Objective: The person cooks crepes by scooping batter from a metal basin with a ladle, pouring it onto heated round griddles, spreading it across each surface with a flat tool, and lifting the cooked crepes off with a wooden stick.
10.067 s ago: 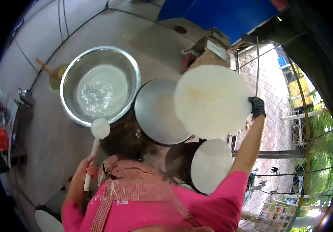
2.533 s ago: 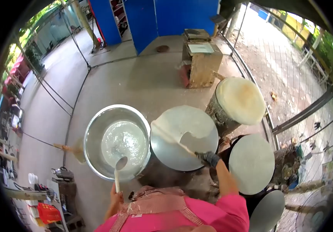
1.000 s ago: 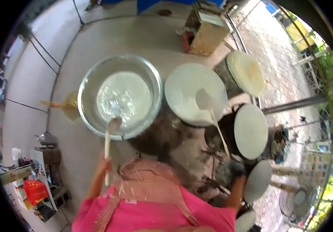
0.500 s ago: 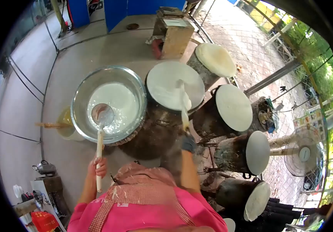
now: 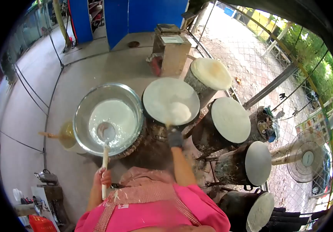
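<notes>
My left hand (image 5: 103,177) is closed round the pale handle of a ladle (image 5: 106,132). The ladle's round bowl sits over the white batter (image 5: 117,112) in a large metal basin (image 5: 80,133). My right hand (image 5: 175,138), in a dark glove, grips a wooden-handled tool (image 5: 168,125) at the near edge of a round griddle (image 5: 156,87). Motion blur hides the tool's head, so its kind is unclear. A thin white layer covers the griddle, with a brighter white patch (image 5: 180,112) close to the tool.
Round cooking tops stand along the right, including a white-covered one (image 5: 231,120) and a grey one (image 5: 258,163). A pale flatbread-like round (image 5: 211,73) rests on a stand behind. A yellowish bucket (image 5: 69,135) is left of the basin. A fan (image 5: 307,158) stands far right.
My right hand and its tool have moved left and slightly nearer across the griddle. The ladle remains over the batter in my left hand. The whole view has shifted downward.
</notes>
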Motion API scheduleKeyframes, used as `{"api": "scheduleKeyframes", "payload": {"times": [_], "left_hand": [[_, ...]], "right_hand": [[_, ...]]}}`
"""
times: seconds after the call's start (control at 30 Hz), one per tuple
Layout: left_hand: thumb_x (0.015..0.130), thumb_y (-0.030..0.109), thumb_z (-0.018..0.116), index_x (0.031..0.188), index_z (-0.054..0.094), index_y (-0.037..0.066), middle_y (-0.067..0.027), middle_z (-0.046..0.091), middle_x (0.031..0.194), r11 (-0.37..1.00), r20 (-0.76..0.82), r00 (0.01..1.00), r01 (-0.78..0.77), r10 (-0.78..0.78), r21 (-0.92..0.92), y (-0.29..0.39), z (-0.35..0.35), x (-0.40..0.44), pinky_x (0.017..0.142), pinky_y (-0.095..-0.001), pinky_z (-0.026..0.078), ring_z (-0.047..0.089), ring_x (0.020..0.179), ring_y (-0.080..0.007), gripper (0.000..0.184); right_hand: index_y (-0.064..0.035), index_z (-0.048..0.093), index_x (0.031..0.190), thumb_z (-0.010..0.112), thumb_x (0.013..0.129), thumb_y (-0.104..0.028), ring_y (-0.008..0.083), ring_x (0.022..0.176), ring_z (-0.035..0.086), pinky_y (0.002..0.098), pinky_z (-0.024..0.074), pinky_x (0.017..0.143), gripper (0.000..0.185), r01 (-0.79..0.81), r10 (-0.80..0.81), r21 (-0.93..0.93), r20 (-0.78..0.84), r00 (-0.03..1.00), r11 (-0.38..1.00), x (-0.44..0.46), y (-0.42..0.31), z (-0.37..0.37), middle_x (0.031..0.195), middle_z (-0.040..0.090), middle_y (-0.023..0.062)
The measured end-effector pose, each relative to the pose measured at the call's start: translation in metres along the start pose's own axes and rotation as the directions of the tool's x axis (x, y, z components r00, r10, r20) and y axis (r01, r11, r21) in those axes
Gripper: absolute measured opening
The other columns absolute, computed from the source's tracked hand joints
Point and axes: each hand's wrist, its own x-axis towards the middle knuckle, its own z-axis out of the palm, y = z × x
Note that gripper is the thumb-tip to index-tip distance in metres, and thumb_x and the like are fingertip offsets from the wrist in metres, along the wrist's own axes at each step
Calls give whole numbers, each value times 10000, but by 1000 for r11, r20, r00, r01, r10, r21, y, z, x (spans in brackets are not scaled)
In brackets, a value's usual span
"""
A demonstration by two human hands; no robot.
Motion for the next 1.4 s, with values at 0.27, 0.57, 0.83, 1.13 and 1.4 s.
{"api": "scheduleKeyframes", "payload": {"times": [0.27, 0.57, 0.83, 1.13, 1.4], "left_hand": [[831, 176, 407, 710, 439, 49, -13, 347, 484, 958, -193, 963, -136, 188, 253, -7, 6, 15, 334, -233, 319, 356, 359, -99, 178], [817, 183, 408, 601, 397, 92, -5, 323, 462, 993, -290, 950, -98, 114, 67, 1, 20, 70, 302, -225, 278, 310, 329, -93, 234], [804, 192, 436, 585, 393, 94, 2, 329, 480, 983, -394, 902, -137, 175, 121, -19, 8, 110, 291, -202, 264, 302, 334, -76, 244], [830, 133, 395, 942, 499, 63, 5, 311, 521, 980, -372, 908, -201, 191, 13, -57, 16, 107, 358, -230, 294, 307, 396, -84, 168], [837, 157, 400, 1014, 493, 93, 7, 321, 540, 985, -441, 881, -163, 170, 54, -13, 2, 99, 330, -212, 278, 295, 388, -65, 210]], "right_hand": [[-76, 596, 698, 372, 823, -212, 177, 606, 534, 306, 440, 481, 290, -615, 541, 360, 292, 788, 701, 31, 76, -96, 654, 557, 71], [-29, 574, 851, 402, 804, -335, 293, 720, 524, 417, 427, 648, 354, -666, 603, 99, 342, 720, 739, 49, 73, -157, 808, 569, 149], [4, 570, 771, 480, 779, -406, 311, 555, 523, 397, 441, 546, 419, -542, 518, 338, 164, 839, 770, -4, 106, -101, 621, 565, 130], [-44, 516, 1037, 515, 737, -375, 350, 825, 551, 415, 432, 688, 447, -761, 468, 541, 602, 647, 358, 203, 158, -149, 868, 571, 216], [-62, 580, 846, 497, 710, -132, 253, 661, 580, 367, 470, 585, 173, 113, -43, -145, 419, 907, 983, 69, 151, 16, 776, 600, 126]]}}
